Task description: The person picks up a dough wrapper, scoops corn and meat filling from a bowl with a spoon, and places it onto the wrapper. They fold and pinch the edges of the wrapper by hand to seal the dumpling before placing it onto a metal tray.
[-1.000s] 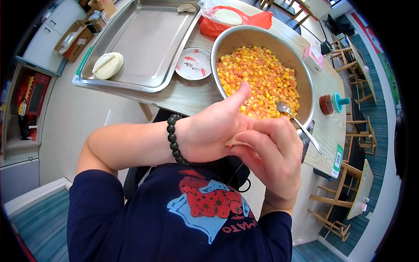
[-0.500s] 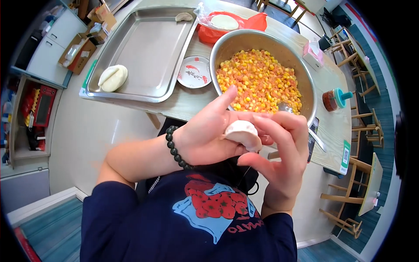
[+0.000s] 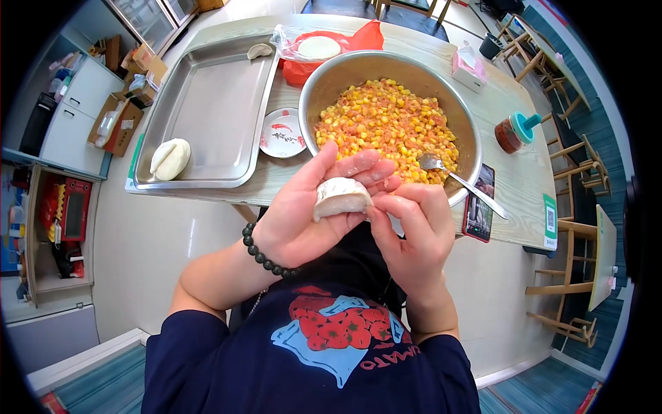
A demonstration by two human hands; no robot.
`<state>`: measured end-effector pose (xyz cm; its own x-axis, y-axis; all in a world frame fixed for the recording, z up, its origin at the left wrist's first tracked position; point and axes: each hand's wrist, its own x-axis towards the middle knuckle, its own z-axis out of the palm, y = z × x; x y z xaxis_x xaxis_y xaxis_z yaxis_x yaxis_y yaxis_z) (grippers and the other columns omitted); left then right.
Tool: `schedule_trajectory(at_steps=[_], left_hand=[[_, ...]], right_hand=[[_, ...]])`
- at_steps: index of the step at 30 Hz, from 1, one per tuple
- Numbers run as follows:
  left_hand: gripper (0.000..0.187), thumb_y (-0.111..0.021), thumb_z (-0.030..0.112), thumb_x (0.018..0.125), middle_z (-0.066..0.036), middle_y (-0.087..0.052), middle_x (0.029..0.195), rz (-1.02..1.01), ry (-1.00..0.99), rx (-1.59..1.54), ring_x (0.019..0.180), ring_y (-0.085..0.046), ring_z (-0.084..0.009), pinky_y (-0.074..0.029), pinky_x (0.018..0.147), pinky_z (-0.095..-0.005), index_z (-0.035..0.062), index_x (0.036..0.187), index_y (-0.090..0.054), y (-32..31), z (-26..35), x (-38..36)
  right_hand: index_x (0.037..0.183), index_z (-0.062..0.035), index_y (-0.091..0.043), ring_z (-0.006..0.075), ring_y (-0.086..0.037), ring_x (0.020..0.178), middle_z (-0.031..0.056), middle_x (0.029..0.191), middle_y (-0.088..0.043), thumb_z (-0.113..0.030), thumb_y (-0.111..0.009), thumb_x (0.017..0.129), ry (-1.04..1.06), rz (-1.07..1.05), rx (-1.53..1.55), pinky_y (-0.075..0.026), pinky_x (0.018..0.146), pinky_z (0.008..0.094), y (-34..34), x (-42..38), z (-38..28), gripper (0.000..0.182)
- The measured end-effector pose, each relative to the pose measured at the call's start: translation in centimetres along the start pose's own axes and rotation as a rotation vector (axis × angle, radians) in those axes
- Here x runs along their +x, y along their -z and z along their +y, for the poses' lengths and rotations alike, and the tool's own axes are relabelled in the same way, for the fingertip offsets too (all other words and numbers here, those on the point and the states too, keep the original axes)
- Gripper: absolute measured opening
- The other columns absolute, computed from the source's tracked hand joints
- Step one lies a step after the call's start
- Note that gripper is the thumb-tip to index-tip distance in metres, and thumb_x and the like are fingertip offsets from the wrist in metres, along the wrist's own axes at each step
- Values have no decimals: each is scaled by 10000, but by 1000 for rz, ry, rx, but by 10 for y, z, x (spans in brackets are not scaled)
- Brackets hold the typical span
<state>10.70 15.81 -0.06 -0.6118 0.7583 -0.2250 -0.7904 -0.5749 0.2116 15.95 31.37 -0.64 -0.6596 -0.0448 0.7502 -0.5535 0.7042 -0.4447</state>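
A folded white dumpling (image 3: 341,197) lies across the palm and fingers of my left hand (image 3: 296,217), which is turned up with a dark bead bracelet at the wrist. Thumb and fingers of my right hand (image 3: 412,231) pinch the dumpling's right end. Beyond the hands stands a large metal bowl (image 3: 472,117) of corn and pink filling (image 3: 393,124), with a spoon (image 3: 476,192) resting in it. On the metal tray (image 3: 214,103) at the left are a dough piece (image 3: 170,159) near the front and a dumpling (image 3: 259,51) at the far corner.
Between tray and bowl sits a small patterned plate (image 3: 283,132). Behind are round wrappers (image 3: 318,47) in a red bag (image 3: 365,40). Right of the bowl are a phone (image 3: 480,207), a tissue pack (image 3: 470,67) and a teal-lidded jar (image 3: 516,131). Wooden chairs stand farther right.
My right fingers have come from open above the dumpling to pinching its right end. The dumpling has turned in my left palm, and the head view has shifted.
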Motion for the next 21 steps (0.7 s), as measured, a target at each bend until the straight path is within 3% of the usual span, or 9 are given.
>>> schedule_trajectory(at_steps=[6,8,11,15,16,18,21], left_hand=[[477,-324,422,977,-115,-546,1230,-158,6,34,1151,-513,-238,-433,953,-386,51,1185,-539,5,3,-1],[500,-303,431,979,-118,-547,1228,-76,-34,245,1154,-511,-237,-429,958,-379,39,1188,-533,-1,1,-5],[528,-278,440,982,-130,-521,1262,11,-84,409,1155,-509,-243,-406,982,-380,30,1216,-515,-13,0,-9],[573,-267,467,976,-159,-468,1315,-12,-111,341,1194,-478,-262,-366,1020,-396,24,1293,-441,-9,8,-14],[600,-259,489,970,-171,-448,1330,-37,-101,318,1213,-460,-268,-346,1035,-403,24,1323,-399,-10,10,-16],[676,-234,545,951,-193,-405,1360,-79,-95,316,1261,-410,-279,-311,1061,-412,29,1384,-298,-8,15,-21],[709,-228,575,938,-197,-399,1362,-108,-109,254,1269,-400,-276,-304,1063,-416,29,1387,-286,5,26,-35]], right_hand=[[805,-57,-615,230,-545,694,53,780,-550,-25,-745,607,34,41,23,-432,575,333,1,5,-5,239],[809,-55,-615,229,-543,689,53,779,-549,-30,-748,604,1,43,44,-428,570,334,1,6,-5,246],[855,-54,-619,229,-550,689,54,784,-554,-66,-767,599,136,26,25,-430,574,321,-1,7,-3,296],[897,-60,-636,279,-534,941,97,1064,-542,-189,-793,592,12,-40,-21,-408,792,382,-4,17,-17,366],[944,-66,-630,315,-487,1068,122,1201,-494,-233,-796,586,32,-70,-111,-365,872,414,-8,18,-17,429],[985,-69,-615,321,-482,1091,134,1227,-484,-241,-796,589,99,-91,-100,-366,878,411,-19,23,-17,468],[1081,-80,-571,333,-456,1149,161,1288,-448,-255,-796,605,176,-110,-102,-357,901,419,-36,26,-15,555]])
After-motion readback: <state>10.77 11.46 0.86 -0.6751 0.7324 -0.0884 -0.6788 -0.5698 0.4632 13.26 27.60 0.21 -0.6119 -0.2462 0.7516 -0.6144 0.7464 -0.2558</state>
